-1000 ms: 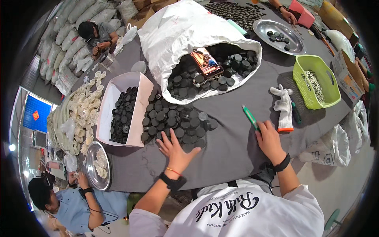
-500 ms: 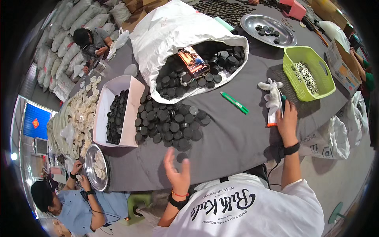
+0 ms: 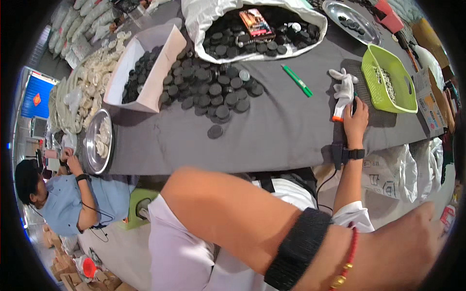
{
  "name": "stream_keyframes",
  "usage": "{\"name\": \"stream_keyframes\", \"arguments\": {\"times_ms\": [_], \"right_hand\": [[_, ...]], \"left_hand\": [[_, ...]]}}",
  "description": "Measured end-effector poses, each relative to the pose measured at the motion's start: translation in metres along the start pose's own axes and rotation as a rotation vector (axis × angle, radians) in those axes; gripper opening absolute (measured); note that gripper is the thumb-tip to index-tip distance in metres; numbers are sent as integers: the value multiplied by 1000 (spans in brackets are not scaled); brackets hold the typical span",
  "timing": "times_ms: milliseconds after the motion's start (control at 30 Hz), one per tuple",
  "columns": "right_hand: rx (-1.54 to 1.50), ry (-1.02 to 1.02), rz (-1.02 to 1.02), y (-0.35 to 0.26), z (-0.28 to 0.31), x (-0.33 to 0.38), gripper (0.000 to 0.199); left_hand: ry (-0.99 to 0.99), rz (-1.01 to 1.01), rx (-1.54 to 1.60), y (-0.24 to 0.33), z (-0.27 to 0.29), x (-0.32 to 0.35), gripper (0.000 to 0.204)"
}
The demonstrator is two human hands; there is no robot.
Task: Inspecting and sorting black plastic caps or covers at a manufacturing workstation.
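Observation:
My right hand [image 3: 357, 120] rests on the grey cloth beside a white work glove [image 3: 343, 89] with an orange cuff. Its fingers curl about a slim dark thing, mostly hidden, that shows greenish at the tip. Bent across the foreground, very close, is my left arm with a black wrist strap and red bracelet. My left hand [image 3: 412, 242] is blurred at the lower right, its fingers unclear. Black round caps [image 3: 208, 89] lie heaped mid-table, with a single cap [image 3: 215, 131] at the near side. A green pen-like cutter [image 3: 297, 80] lies left of the glove.
A white sack [image 3: 194, 29] of black caps stands at the back, a phone [image 3: 256, 24] on them. Left are a white box [image 3: 167, 68] and a steel tray [image 3: 109, 148]. A lime basket [image 3: 395, 104] stands right. Another person [image 3: 63, 194] works at the left edge.
My left hand has left the near side of the cap heap and swung up and across to the lower right. The view has shifted; my right hand stays by the glove.

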State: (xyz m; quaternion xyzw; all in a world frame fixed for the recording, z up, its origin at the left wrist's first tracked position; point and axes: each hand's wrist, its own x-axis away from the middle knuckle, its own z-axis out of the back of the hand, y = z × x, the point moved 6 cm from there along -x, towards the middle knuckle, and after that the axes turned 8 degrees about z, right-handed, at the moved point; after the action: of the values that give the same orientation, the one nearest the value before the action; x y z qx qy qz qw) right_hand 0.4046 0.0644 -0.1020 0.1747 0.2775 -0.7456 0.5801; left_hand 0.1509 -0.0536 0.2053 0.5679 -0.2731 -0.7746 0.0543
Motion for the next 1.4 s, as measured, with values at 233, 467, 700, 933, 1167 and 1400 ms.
{"name": "stream_keyframes", "arguments": {"times_ms": [233, 467, 700, 933, 1167, 1400], "right_hand": [[-62, -3, -34, 1, -10, 9, 40], [-87, 6, -25, -7, -6, 3, 35], [-166, -77, -2, -19, -9, 0, 36], [-160, -111, -32, -7, -19, 4, 37], [-92, -90, -43, -4, -5, 1, 22], [-270, -104, -14, -40, 28, -36, 34]], "left_hand": [[-182, -12, 112, -30, 10, 46, 32], [-195, 118, 80, -61, 42, 38, 28], [-391, 226, 155, -89, 51, 0, 7], [-88, 169, 463, -102, 14, 62, 15], [-527, 332, 360, -134, 60, 102, 40], [-408, 649, -158, -227, 49, 189, 29]]}}
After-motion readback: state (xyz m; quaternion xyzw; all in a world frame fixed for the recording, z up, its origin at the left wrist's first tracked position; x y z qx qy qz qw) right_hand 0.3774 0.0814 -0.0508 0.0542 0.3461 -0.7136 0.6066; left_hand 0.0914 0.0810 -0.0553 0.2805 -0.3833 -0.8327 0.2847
